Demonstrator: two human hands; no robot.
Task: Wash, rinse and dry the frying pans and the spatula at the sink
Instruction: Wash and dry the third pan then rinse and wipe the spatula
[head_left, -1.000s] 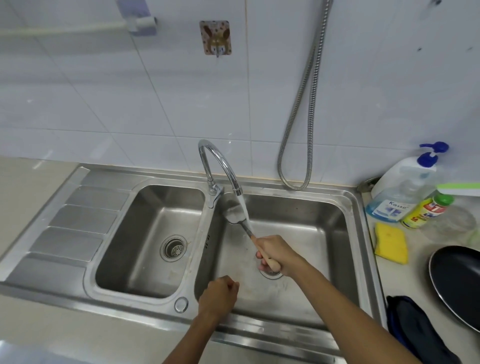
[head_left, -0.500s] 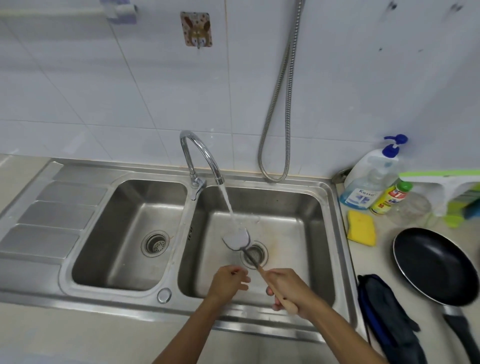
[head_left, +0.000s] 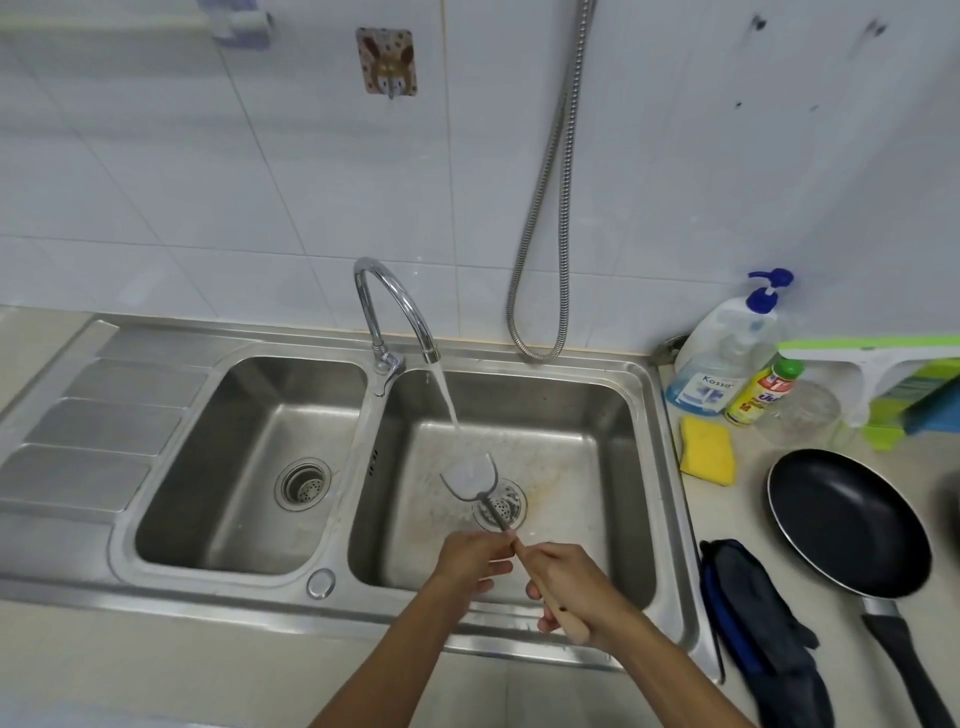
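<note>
Fingers (head_left: 535, 591) of the right grip (head_left: 566, 587) curl round the spatula (head_left: 480, 491) handle over the sink (head_left: 670, 467) near rim. The left grip (head_left: 470, 558), loosely curled, touches the shaft; whether it pinches is unclear. The blade hangs mid-basin, clear of the walls. The frying pan (head_left: 847, 519) sits on the worktop (head_left: 750, 457) right of the sink.

Brushed steel sink (head_left: 644, 415), glossy chrome tap (head_left: 387, 296), matt black frying pan (head_left: 852, 525).

Both forearms reach forward over the front edge of the sink (head_left: 249, 605). The right hand (head_left: 566, 582) grips the spatula (head_left: 470, 480) by its handle; the left hand (head_left: 470, 558), fingers curled, touches its shaft.
</note>
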